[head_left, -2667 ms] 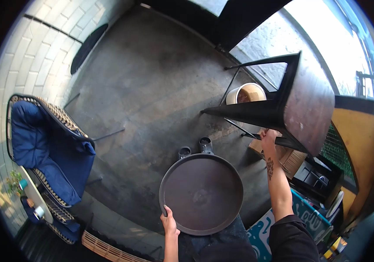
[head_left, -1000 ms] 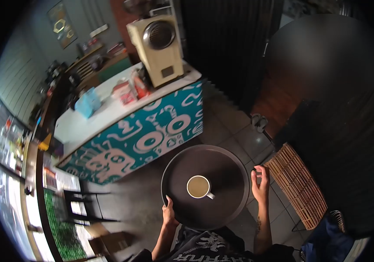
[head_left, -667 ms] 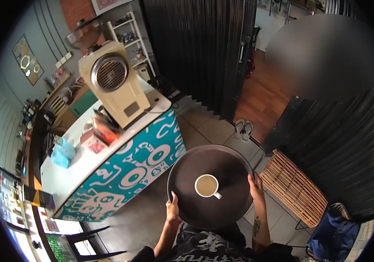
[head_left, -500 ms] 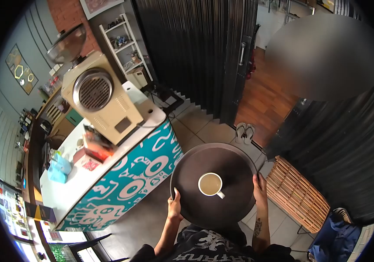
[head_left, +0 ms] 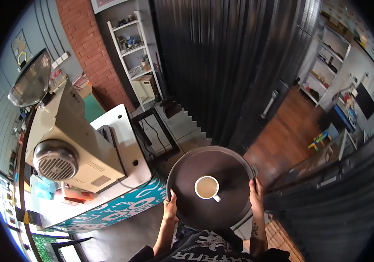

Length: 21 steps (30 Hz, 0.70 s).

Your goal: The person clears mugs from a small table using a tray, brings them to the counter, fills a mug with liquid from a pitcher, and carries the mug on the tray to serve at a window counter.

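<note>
One white cup [head_left: 206, 187] sits on a round dark tray [head_left: 195, 215], left hand [head_left: 170, 208] and right hand [head_left: 256, 196] gripping opposite edges. Cream machine [head_left: 86, 144] on white counter [head_left: 130, 150]; wooden floor [head_left: 283, 135] beside black folding door [head_left: 222, 65].

Tray [head_left: 213, 215]: round, dark brown, raised rim, about level, held by the rim on opposite sides. Cup [head_left: 217, 198]: white, upright on the tray, just left of middle, handle pointing right and toward the wearer. Pale brown liquid [head_left: 206, 187] inside, exact level unclear.
</note>
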Each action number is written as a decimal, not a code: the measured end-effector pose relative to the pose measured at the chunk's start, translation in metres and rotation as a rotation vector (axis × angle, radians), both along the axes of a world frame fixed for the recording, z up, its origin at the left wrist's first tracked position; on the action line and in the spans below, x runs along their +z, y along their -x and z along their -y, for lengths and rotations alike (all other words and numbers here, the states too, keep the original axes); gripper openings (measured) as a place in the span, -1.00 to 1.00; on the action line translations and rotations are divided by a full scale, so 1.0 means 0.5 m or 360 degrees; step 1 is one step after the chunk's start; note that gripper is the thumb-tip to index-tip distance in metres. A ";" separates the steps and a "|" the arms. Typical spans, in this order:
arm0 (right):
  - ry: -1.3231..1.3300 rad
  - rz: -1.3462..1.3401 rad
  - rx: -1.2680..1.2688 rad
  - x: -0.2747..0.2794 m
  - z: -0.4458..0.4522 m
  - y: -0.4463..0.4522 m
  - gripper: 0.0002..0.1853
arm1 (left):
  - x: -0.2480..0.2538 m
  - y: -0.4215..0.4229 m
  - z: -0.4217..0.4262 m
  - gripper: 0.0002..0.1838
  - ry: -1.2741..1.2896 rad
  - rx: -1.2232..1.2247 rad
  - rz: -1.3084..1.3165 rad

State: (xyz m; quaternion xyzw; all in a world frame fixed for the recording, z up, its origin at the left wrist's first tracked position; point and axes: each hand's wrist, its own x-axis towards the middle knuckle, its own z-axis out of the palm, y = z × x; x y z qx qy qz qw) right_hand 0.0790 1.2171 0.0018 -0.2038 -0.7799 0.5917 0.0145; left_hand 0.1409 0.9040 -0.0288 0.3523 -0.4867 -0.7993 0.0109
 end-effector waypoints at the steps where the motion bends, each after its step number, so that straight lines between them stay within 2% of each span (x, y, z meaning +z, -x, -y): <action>1: -0.0085 0.0052 0.0047 0.011 0.003 0.057 -0.30 | -0.002 0.044 0.003 -0.60 0.0145 0.0036 0.0076; 4: -0.0085 0.0014 0.0065 -0.058 0.005 0.228 -0.32 | 0.026 0.179 -0.008 -0.58 0.0079 0.0253 0.0042; 5: -0.0021 0.0047 0.0113 -0.078 0.003 0.289 -0.36 | 0.008 0.220 0.008 -0.58 0.0140 0.0194 0.0088; 6: -0.0035 0.0043 0.0137 -0.077 0.010 0.345 -0.36 | -0.004 0.267 0.017 -0.59 0.0125 0.0248 0.0166; 8: -0.0029 -0.0012 0.0169 -0.073 0.042 0.458 -0.39 | -0.028 0.363 0.040 -0.60 0.0103 0.0196 -0.0032; 9: -0.0036 -0.0058 0.0166 -0.080 0.058 0.510 -0.32 | -0.027 0.419 0.048 -0.60 0.0094 0.0207 -0.0032; 13: 0.0090 -0.0004 0.0229 -0.044 0.130 0.720 -0.33 | 0.016 0.618 0.087 -0.55 -0.0084 0.0379 -0.0054; 14: 0.0086 0.0002 0.0372 -0.078 0.130 0.782 -0.32 | 0.030 0.663 0.101 -0.54 -0.0146 0.0405 -0.0119; 16: 0.0189 0.0029 0.0421 -0.069 0.172 0.880 -0.29 | 0.035 0.735 0.141 -0.55 -0.0207 0.0437 -0.0096; 17: 0.0199 0.0035 0.0461 -0.076 0.192 0.923 -0.29 | 0.017 0.762 0.164 -0.56 -0.0026 0.0422 -0.0018; 18: 0.0399 -0.0004 0.0442 -0.088 0.210 0.968 -0.33 | 0.001 0.788 0.189 -0.56 0.0154 0.0411 0.0061; 19: 0.0597 -0.0035 0.0428 -0.098 0.233 1.014 -0.37 | -0.002 0.818 0.200 -0.57 -0.0027 0.0550 -0.0032; 21: 0.0626 0.0035 0.0534 -0.084 0.290 1.096 -0.35 | 0.025 0.865 0.232 -0.57 -0.0015 0.0639 0.0026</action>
